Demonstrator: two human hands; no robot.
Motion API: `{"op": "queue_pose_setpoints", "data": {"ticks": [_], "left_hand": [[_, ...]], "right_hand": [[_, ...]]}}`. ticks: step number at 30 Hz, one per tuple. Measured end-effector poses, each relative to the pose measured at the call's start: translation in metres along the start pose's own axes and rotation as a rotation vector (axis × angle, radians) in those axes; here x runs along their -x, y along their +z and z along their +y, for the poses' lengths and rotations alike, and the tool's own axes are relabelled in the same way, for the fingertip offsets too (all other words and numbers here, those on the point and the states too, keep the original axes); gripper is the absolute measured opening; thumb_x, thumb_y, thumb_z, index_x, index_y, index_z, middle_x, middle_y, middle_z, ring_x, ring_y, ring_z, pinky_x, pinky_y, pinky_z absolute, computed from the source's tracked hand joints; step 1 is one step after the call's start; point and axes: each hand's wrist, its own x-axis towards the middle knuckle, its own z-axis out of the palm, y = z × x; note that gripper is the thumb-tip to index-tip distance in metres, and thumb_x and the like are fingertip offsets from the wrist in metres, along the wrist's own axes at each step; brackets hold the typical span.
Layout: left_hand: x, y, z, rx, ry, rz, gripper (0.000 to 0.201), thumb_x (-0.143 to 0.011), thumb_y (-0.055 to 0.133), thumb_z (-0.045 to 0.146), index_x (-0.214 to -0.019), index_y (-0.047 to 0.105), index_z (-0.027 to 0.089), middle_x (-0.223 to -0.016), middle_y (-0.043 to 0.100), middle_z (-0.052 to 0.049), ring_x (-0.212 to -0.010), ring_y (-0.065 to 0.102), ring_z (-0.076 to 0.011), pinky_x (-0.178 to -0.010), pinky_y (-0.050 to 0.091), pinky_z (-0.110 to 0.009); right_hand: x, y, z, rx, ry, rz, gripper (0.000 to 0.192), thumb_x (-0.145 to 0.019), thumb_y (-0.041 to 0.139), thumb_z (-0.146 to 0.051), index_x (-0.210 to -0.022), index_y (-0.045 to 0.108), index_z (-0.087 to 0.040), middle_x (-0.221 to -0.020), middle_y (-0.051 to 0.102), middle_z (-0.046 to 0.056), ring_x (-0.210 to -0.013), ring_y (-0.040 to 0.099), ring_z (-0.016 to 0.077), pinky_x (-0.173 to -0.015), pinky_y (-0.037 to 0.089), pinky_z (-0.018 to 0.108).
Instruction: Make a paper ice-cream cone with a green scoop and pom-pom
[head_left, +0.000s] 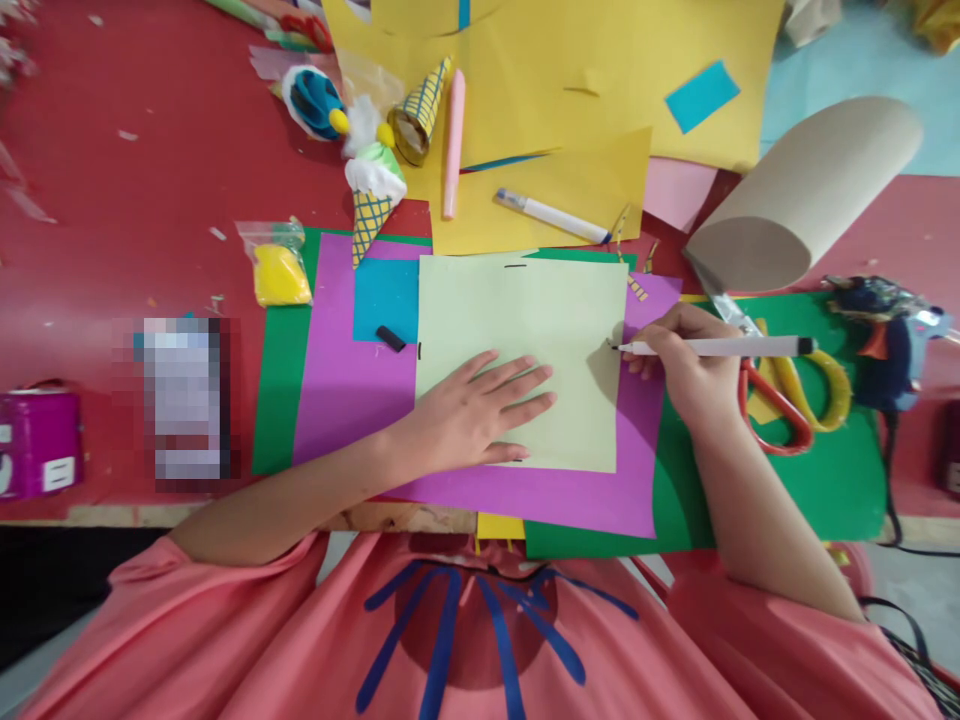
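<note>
My left hand (480,410) lies flat, fingers spread, on a pale green sheet (525,320) and holds it down. That sheet rests on a purple sheet (337,390), which lies over a green one (817,480). My right hand (694,365) grips a white marker (720,347), its black tip touching the pale sheet's right edge. Small black marks sit at the pale sheet's top, left and bottom edges. The marker's black cap (390,338) lies on a blue square (386,300) to the left.
Red-and-yellow scissors (787,395) and a blue glue gun (892,340) lie to the right, beside a cardboard roll (802,195). Yellow sheets (570,90), another white marker (551,215), a pink stick (453,140) and paper ice-cream cones (371,195) sit behind. A purple tin (37,440) stands far left.
</note>
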Motion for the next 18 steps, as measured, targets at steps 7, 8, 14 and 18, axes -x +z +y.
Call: {"op": "queue_pose_setpoints", "data": {"ticks": [7, 8, 14, 18], "left_hand": [[-0.028, -0.015, 0.002, -0.085, -0.021, 0.040, 0.044, -0.098, 0.042, 0.019, -0.142, 0.044, 0.018, -0.134, 0.059, -0.010, -0.119, 0.056, -0.0232, -0.096, 0.043, -0.038], [-0.034, -0.017, 0.000, -0.090, -0.001, 0.048, 0.040, -0.096, 0.043, 0.015, -0.135, 0.050, 0.016, -0.130, 0.061, -0.010, -0.113, 0.058, -0.0224, -0.093, 0.044, -0.037], [-0.052, -0.013, -0.006, -0.030, 0.026, 0.101, 0.037, -0.092, 0.051, 0.021, -0.129, 0.053, 0.020, -0.151, 0.044, -0.012, -0.133, 0.046, -0.0264, -0.102, 0.040, -0.040], [-0.052, -0.011, -0.005, -0.035, 0.028, 0.079, 0.047, -0.091, 0.054, 0.025, -0.138, 0.047, 0.026, -0.152, 0.042, -0.011, -0.133, 0.046, -0.0273, -0.101, 0.039, -0.042]], "right_hand": [[-0.002, 0.000, 0.002, -0.097, 0.000, -0.021, 0.021, -0.076, 0.058, -0.009, -0.058, 0.058, -0.020, -0.052, 0.064, -0.003, -0.040, 0.057, 0.0114, -0.038, 0.045, 0.023], [-0.002, 0.000, 0.002, -0.097, 0.001, -0.022, 0.021, -0.076, 0.058, -0.009, -0.058, 0.058, -0.021, -0.052, 0.064, -0.003, -0.040, 0.057, 0.0119, -0.039, 0.045, 0.024], [-0.001, 0.000, 0.002, 0.009, -0.005, -0.021, 0.025, -0.076, 0.058, -0.007, -0.057, 0.056, -0.023, -0.047, 0.061, -0.003, -0.039, 0.054, 0.0123, -0.039, 0.041, 0.025], [0.001, 0.000, 0.001, 0.094, -0.007, -0.008, 0.026, -0.077, 0.058, -0.009, -0.056, 0.055, -0.023, -0.048, 0.061, -0.002, -0.040, 0.052, 0.0126, -0.040, 0.039, 0.026]]}}
